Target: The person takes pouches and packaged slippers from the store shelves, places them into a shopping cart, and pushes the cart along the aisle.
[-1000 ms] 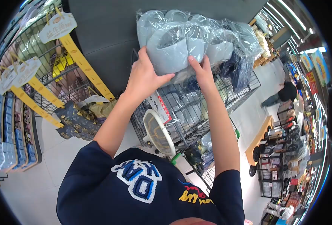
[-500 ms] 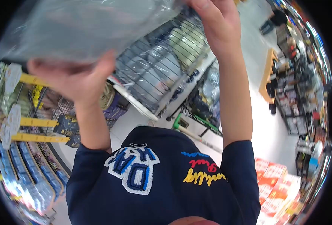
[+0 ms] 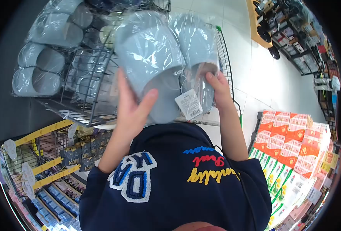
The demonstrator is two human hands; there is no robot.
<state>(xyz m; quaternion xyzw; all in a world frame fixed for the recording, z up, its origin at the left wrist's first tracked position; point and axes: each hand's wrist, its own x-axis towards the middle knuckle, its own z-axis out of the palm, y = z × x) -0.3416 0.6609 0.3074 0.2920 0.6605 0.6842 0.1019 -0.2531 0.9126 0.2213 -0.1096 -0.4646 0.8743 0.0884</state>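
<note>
Floor open at right, wire and slippers crowding the left
Bare floor [image 3: 255, 75] runs between the green-ended wire edge [image 3: 225, 52] and the goods shelves [image 3: 299, 50]. Wire bars [image 3: 96, 82] and bagged slippers [image 3: 43, 75] obstruct the left; the held slippers [image 3: 149, 48] screen the middle. The shirt [image 3: 178, 169] closes the near side, stacked boxes [image 3: 286, 134] the lower right.

The left hand [image 3: 130, 113] looked a little blurred, and some of its fingers were lost behind the slippers [image 3: 151, 50]. Most of the right hand's [image 3: 218, 86] fingers were hidden there too. The tag's [image 3: 189, 104] small print was unreadable. The view's top edge cut off the wire basket [image 3: 78, 117], its bottom edge the shirt [image 3: 178, 169]; goods on the far shelves [image 3: 293, 46] were too tiny to name.
</note>
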